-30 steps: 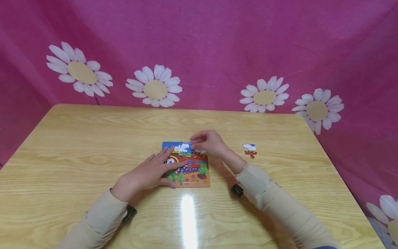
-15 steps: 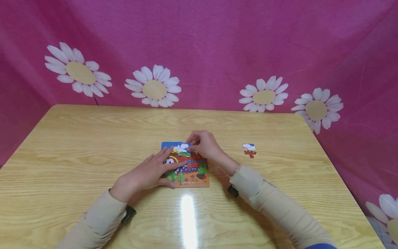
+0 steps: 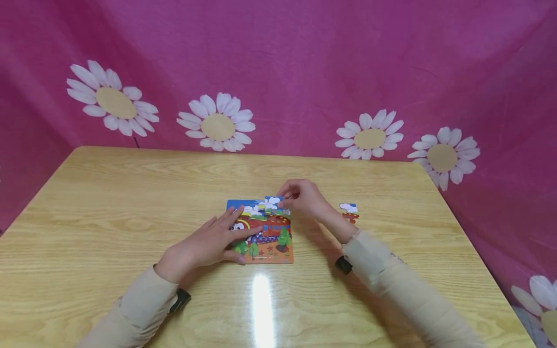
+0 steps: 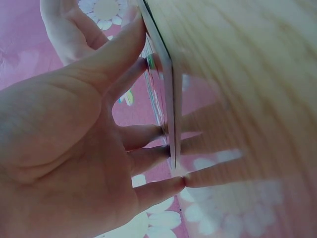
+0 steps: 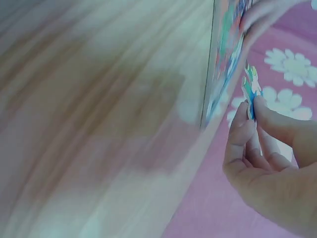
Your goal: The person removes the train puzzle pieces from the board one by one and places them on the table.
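Note:
A colourful jigsaw puzzle point(image 3: 271, 249) with a red train picture lies flat on the table. My left hand point(image 3: 202, 244) rests on its left side with the fingers spread; in the left wrist view the thumb and fingertips press at the puzzle's edge point(image 4: 171, 99). Over the puzzle's upper right part, my right hand point(image 3: 304, 199) pinches a puzzle piece point(image 3: 272, 204) with white cloud and blue sky. The right wrist view shows that piece point(image 5: 252, 89) between thumb and fingers, raised off the puzzle.
Loose puzzle pieces point(image 3: 349, 209), one with cloud and one red, lie to the right of the puzzle. The wooden table point(image 3: 130, 208) ends at a pink curtain point(image 3: 287, 72) with daisies. Dark straps point(image 3: 344, 265) sit at both wrists.
My right hand first moved slightly left over the puzzle, then back right, and the cloud piece now shows clearly in its pinch. The left hand has stayed in place.

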Available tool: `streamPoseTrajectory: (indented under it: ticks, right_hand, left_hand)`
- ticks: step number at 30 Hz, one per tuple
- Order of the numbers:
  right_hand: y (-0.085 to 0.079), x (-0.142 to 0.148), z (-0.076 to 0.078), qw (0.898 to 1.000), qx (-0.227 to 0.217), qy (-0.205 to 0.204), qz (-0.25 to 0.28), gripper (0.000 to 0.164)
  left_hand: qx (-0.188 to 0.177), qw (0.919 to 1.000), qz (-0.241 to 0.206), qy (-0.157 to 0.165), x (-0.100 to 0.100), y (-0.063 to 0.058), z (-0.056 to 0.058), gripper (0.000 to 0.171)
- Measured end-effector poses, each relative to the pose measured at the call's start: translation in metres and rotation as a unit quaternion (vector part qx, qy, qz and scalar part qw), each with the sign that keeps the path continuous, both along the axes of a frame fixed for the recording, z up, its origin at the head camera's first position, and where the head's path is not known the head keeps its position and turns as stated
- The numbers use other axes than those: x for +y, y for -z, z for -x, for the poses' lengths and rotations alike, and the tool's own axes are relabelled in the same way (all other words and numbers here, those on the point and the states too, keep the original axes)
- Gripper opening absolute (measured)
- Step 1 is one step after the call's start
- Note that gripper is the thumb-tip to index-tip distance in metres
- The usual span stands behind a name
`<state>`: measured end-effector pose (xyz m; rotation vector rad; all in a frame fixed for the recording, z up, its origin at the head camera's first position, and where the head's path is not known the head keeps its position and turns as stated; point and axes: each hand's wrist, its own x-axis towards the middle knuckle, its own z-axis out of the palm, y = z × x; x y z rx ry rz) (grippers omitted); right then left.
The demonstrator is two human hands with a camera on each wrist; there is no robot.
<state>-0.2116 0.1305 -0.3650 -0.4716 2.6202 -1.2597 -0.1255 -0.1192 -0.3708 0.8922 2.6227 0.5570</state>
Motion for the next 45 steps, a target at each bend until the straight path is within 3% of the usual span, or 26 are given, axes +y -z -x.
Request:
streamPoseTrajectory:
  ticks: [12, 20, 38, 45]
  right_hand:
    - [0.001, 0.063, 0.005, 0.998, -0.018, 0.042, -0.037, 0.008]
    - [0.003, 0.090, 0.007, 0.996, -0.037, 0.055, -0.057, 0.010]
    - [0.008, 0.111, 0.005, 0.989, 0.015, 0.055, -0.139, 0.012]
    - [0.009, 0.109, 0.005, 0.988, 0.024, 0.050, -0.144, 0.011]
  left_hand:
    - [0.005, 0.9999, 0.008, -0.003, 0.000, 0.000, 0.000, 0.071]
    - [0.006, 0.9999, 0.009, -0.006, 0.001, 0.000, -0.001, 0.071]
    - [0.009, 0.9999, 0.009, -0.002, 0.001, -0.002, -0.002, 0.070]
    - [0.004, 0.9999, 0.007, -0.008, 0.002, -0.001, -0.002, 0.070]
